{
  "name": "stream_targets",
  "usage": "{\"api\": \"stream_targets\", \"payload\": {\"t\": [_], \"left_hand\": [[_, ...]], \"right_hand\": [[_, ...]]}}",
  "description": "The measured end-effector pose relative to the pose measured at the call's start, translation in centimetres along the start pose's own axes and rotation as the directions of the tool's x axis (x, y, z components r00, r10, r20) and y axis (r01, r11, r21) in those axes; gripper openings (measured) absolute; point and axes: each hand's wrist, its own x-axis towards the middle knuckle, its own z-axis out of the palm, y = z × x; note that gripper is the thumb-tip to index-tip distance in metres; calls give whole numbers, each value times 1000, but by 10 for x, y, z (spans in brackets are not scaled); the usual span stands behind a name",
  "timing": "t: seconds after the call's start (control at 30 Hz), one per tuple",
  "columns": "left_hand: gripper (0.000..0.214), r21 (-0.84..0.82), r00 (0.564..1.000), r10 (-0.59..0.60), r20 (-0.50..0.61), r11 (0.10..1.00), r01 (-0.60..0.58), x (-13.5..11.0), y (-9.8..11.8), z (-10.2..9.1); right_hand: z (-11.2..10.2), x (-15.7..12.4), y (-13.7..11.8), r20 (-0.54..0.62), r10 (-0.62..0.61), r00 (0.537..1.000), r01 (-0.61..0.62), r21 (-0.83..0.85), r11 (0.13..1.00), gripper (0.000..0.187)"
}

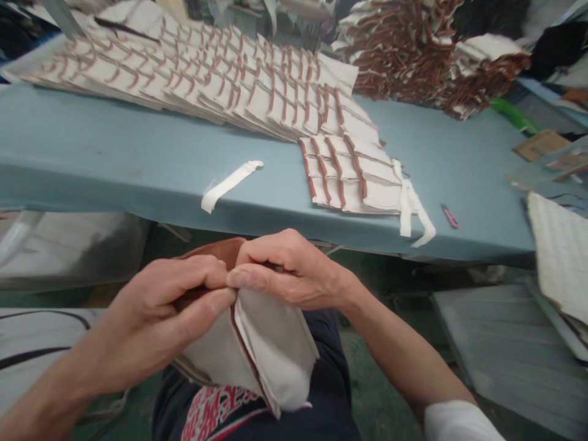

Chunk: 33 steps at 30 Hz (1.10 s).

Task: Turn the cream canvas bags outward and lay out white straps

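A cream fabric piece with brown edging (275,349) hangs folded above my lap, its layers falling downward. My left hand (179,300) pinches its upper edge between thumb and fingers. Close beside it, my right hand (285,269) grips the same edge, the thumbs nearly meeting at the brown seam. A brown flap (225,248) shows behind the fingers. What lies under the fingertips is hidden.
A blue-covered table (114,159) stands ahead. On it are overlapping cream pieces with brown strips (206,79), a smaller stack (349,174), a white strip (232,182), a small pink-handled tool (450,216) and a brown-edged pile (404,55).
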Motion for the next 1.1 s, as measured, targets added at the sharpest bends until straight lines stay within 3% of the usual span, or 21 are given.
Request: {"api": "stream_targets", "payload": {"t": [0.07, 0.13, 0.23, 0.33, 0.4, 0.57, 0.63, 0.8, 0.9, 1.03, 1.1], "left_hand": [[34, -252, 999, -40, 2, 967, 39, -3, -2, 8], [43, -525, 991, -133, 4, 843, 115, -8, -6, 19], [53, -684, 983, -181, 17, 715, 143, -13, -10, 37], [54, -728, 983, -181, 17, 672, 137, -13, -10, 46], [54, -736, 984, -174, 31, 662, 140, -11, -11, 45], [47, -645, 984, -124, 126, 744, 176, -8, -19, 30], [47, -579, 983, -116, 144, 795, 179, -7, -21, 23], [45, -489, 994, -87, 69, 865, 109, -2, -18, 16], [50, -536, 996, -87, 37, 839, 93, -2, -13, 21], [56, -610, 992, -125, 21, 785, 112, -5, -15, 31], [54, -620, 990, -137, 38, 773, 131, -6, -18, 32]], "right_hand": [[10, 2, 9, -54, -43, 998, 48, 99, 994, 39], [22, 0, 15, -148, -81, 986, 97, 103, 990, 42], [38, -5, 18, -309, -186, 933, 215, 59, 975, 42], [46, -9, 18, -415, -238, 878, 295, 77, 952, 39], [46, -10, 17, -414, -164, 895, 256, 178, 950, 41], [37, -9, 13, -205, 124, 971, -17, 455, 890, 52], [32, -7, 11, -139, 183, 973, -85, 522, 849, 56], [17, 3, 2, 16, 286, 958, -246, 559, 792, 61], [20, 6, -2, 31, 256, 966, -221, 611, 760, 61], [37, 2, 4, -135, 232, 963, -90, 652, 753, 59], [39, -1, 9, -162, 228, 960, -81, 618, 782, 57]]}}
